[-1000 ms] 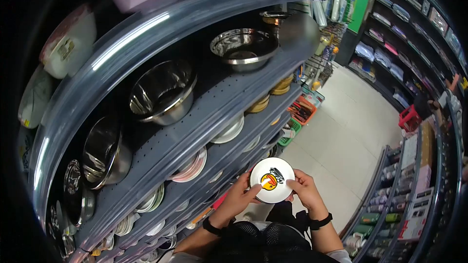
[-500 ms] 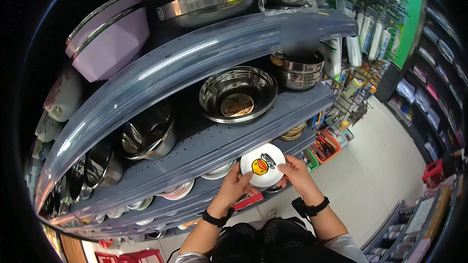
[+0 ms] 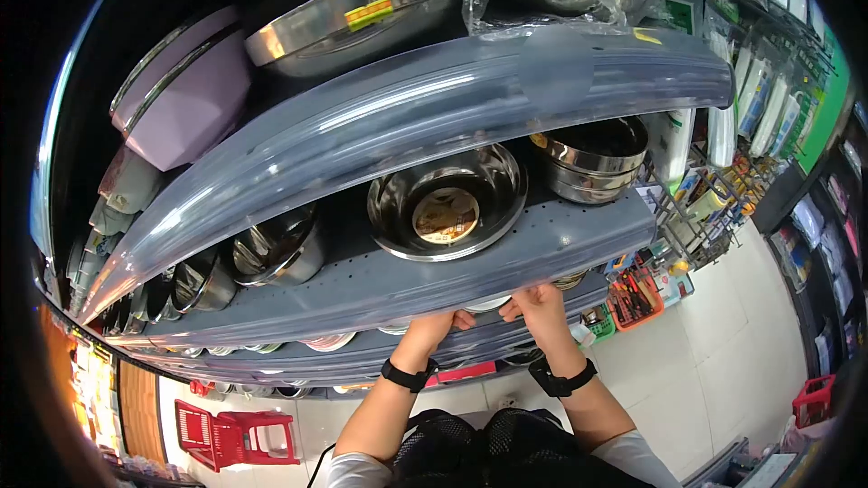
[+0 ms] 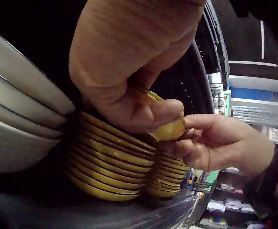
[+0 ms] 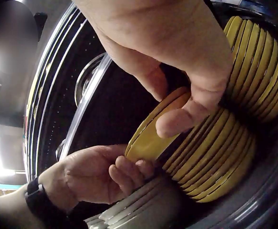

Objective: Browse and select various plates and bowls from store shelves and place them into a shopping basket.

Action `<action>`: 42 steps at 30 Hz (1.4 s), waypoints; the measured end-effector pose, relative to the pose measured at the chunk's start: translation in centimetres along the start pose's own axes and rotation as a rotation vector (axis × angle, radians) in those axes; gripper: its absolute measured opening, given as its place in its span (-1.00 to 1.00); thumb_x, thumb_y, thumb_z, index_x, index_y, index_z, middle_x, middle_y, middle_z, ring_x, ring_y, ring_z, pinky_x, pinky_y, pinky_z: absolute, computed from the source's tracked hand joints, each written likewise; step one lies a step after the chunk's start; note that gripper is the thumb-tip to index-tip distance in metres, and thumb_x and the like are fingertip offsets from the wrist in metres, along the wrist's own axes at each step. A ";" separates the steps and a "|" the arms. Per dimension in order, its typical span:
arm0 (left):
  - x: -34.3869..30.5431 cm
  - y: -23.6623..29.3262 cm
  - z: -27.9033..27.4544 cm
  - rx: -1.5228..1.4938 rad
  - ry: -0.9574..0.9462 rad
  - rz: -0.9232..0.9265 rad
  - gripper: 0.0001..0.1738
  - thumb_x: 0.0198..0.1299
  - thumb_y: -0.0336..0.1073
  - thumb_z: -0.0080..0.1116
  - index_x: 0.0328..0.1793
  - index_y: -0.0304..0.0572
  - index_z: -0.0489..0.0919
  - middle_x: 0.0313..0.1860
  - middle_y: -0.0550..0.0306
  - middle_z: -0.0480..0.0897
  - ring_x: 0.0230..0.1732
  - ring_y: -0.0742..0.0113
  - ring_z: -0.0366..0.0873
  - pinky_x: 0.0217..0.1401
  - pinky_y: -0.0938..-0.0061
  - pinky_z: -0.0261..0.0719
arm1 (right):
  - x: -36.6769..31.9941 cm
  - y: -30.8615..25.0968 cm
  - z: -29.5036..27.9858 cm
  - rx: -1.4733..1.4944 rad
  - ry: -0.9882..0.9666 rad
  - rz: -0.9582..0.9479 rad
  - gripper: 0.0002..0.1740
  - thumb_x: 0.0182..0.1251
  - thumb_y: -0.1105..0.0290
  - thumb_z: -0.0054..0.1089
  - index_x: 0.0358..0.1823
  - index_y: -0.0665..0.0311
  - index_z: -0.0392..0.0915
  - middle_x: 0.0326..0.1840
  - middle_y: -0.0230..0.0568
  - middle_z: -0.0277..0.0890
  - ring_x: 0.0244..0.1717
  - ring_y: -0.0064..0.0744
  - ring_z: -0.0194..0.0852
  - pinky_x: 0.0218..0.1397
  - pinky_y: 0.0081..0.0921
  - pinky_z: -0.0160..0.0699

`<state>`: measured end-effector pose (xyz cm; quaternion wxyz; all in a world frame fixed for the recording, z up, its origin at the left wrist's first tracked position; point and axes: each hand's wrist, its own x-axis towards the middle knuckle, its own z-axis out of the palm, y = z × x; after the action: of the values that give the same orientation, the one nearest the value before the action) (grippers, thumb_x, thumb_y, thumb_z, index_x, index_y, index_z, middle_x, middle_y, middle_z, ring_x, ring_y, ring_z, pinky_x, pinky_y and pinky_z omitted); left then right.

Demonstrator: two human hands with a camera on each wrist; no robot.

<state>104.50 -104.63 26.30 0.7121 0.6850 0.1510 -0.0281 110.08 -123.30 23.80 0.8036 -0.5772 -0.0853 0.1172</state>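
Both hands reach in under the front lip of a grey shelf (image 3: pixel 579 248), and in the head view the fingers are hidden behind that edge. The wrist views show more. The left hand (image 4: pixel 129 62) has its fingers and thumb curled round a yellow dish (image 4: pixel 170 128), gripping it along the rim, with the thumb laid across the near side. The right hand (image 4: pixel 215 143) meets it from the other side and pinches the same rim between bent fingertips; a black wristband (image 4: pixel 267 179) sits on that wrist. The dish is tilted, lifted just above a stack of yellow dishes (image 4: pixel 110 164) of the same kind. A second such stack stands just beside the first, and from these angles it is hard to tell whether the lower edge of the held dish touches the top of the stack. To the left of the stacks stand nested white bowls (image 4: pixel 20 119), close against them. On the shelf above the hands, a wide steel bowl (image 3: pixel 448 203) with a round label inside stands near the edge, a pile of smaller steel bowls (image 3: pixel 592 158) to its right.
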 end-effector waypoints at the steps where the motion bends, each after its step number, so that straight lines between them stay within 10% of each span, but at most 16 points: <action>1: 0.2 -0.1 0.1 0.030 0.009 0.002 -0.71 0.44 -0.28 -0.07 -0.21 -0.32 0.60 -0.45 0.07 0.65 -0.48 0.36 0.62 -0.39 0.53 0.60 | 0.1 -0.1 -0.2 -0.068 0.001 0.030 -0.80 0.43 0.41 0.12 -0.26 0.46 0.51 -0.51 -0.19 0.54 -0.58 -0.45 0.56 -0.56 -0.62 0.51; 19: 2.4 -1.5 -0.3 0.845 0.173 0.420 -0.89 0.09 -0.45 0.16 -0.48 -0.20 0.62 -0.61 0.10 0.59 -0.49 0.24 0.57 -0.42 0.33 0.50 | 1.2 0.7 -0.8 -0.157 -0.049 0.058 -0.84 0.32 0.60 0.07 -0.46 0.38 0.52 -0.63 -0.31 0.46 -0.68 -0.58 0.41 -0.62 -0.62 0.32; 32: 1.7 -1.4 1.3 0.377 0.057 0.091 -0.77 0.35 -0.45 -0.05 -0.34 -0.28 0.59 -0.62 0.12 0.58 -0.55 0.38 0.57 -0.53 0.52 0.52 | 0.7 2.6 -0.5 -0.175 0.019 -0.067 -0.85 0.35 0.54 0.10 -0.42 0.38 0.54 -0.64 -0.27 0.55 -0.63 -0.58 0.47 -0.53 -0.61 0.42; 36: 0.0 -1.9 1.1 0.232 0.027 0.134 -0.74 0.44 -0.39 -0.15 -0.22 -0.36 0.55 -0.50 0.03 0.64 -0.46 0.32 0.65 -0.39 0.47 0.66 | -0.3 3.0 0.0 -0.090 0.029 -0.149 -0.91 0.39 0.57 0.05 -0.14 0.43 0.47 -0.49 -0.23 0.59 -0.49 -0.54 0.58 -0.45 -0.64 0.52; 42: -6.0 -2.1 -1.2 0.042 0.056 0.116 -0.69 0.47 -0.37 -0.08 0.21 -0.44 0.28 -0.22 -0.04 0.62 -0.39 0.35 0.66 -0.34 0.50 0.70 | -2.7 3.3 0.8 -0.088 0.004 -0.170 -0.44 0.43 0.56 0.04 0.40 0.35 0.08 -0.22 -0.17 0.53 -0.37 -0.51 0.59 -0.35 -0.64 0.58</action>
<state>98.03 -104.59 25.78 0.6935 0.7080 0.1301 0.0292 107.02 -122.36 20.91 0.7847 -0.6028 -0.1376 0.0436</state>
